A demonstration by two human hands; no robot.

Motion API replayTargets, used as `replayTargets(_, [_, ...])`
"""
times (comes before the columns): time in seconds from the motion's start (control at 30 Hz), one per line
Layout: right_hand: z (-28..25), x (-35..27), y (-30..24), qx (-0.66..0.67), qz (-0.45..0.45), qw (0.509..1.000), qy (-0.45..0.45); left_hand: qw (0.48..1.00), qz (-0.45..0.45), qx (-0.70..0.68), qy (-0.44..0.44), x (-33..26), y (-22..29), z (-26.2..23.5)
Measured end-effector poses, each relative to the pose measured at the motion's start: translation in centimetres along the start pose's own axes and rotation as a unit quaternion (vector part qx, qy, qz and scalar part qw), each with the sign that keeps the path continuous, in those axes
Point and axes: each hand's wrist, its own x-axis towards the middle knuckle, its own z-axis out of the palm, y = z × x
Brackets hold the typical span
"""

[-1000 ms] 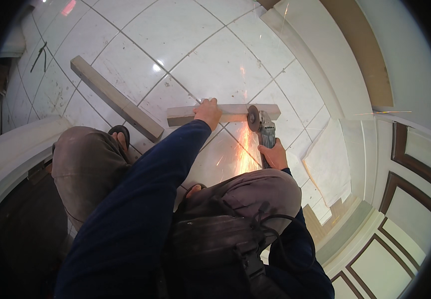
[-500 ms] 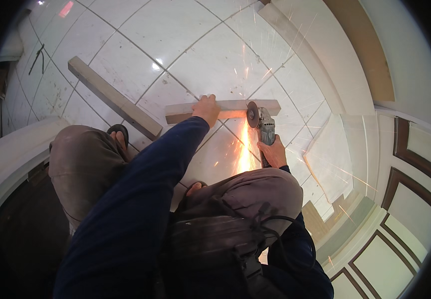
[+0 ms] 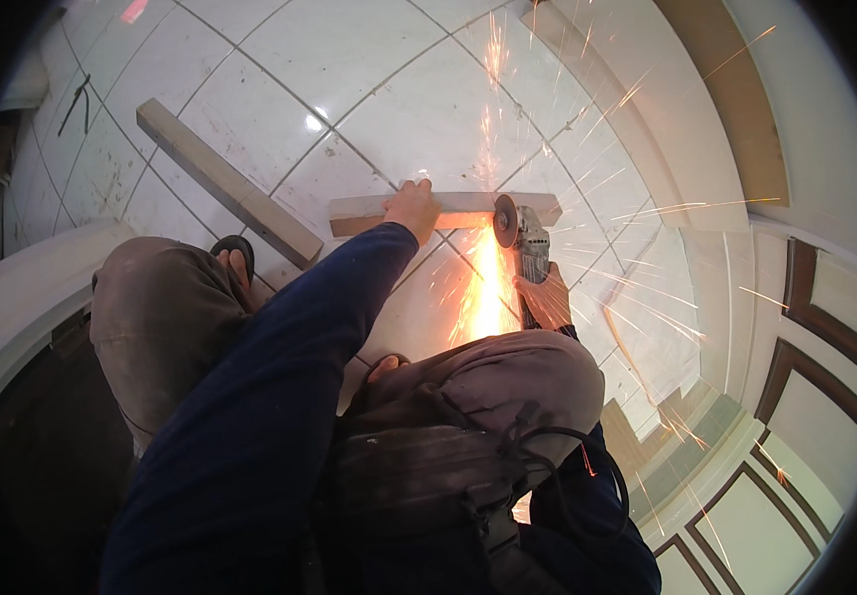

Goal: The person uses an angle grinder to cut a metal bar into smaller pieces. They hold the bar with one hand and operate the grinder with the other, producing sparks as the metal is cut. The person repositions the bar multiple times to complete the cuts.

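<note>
My left hand point(image 3: 414, 210) is closed over a grey square metal tube point(image 3: 352, 214) lying crosswise on the floor, fingers over its far edge. My right hand point(image 3: 546, 297) grips the body of a grey angle grinder point(image 3: 533, 255). The grinder's disc point(image 3: 507, 221) touches the tube near its right end. A bright stream of sparks point(image 3: 488, 297) pours from the contact toward my right knee, and thinner sparks fly away and to the right. The near part of the grinder is hidden behind that knee.
Another grey metal tube point(image 3: 230, 188) lies slantwise on the white tiled floor point(image 3: 250, 74) to the left, near my sandalled foot point(image 3: 237, 260). Pale boards point(image 3: 637, 129) line the right side, with brown-trimmed panels point(image 3: 756, 516) lower down. A black cord point(image 3: 587, 436) loops beside my right knee.
The spark stream has grown brighter and wider, with more sparks scattering to the right and far side. Both hands, the tube and the grinder stay nearly in place.
</note>
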Motion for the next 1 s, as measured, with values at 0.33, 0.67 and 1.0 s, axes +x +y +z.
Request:
replayTargets(0.33, [0.0, 0.7, 1.1, 0.017, -0.077, 0.997, -0.002, 1.000, 0.004, -0.003, 0.001, 0.3, 0.0, 0.4])
replayTargets(0.67, [0.5, 0.4, 0.4, -0.003, -0.011, 1.000, -0.016, 1.000, 0.000, 0.023, -0.019, -0.1, -0.3, -0.4])
replayTargets(1.0, [1.0, 0.8, 0.3, -0.006, -0.013, 1.000, -0.008, 1.000, 0.004, 0.027, -0.009, -0.3, -0.4, -0.3])
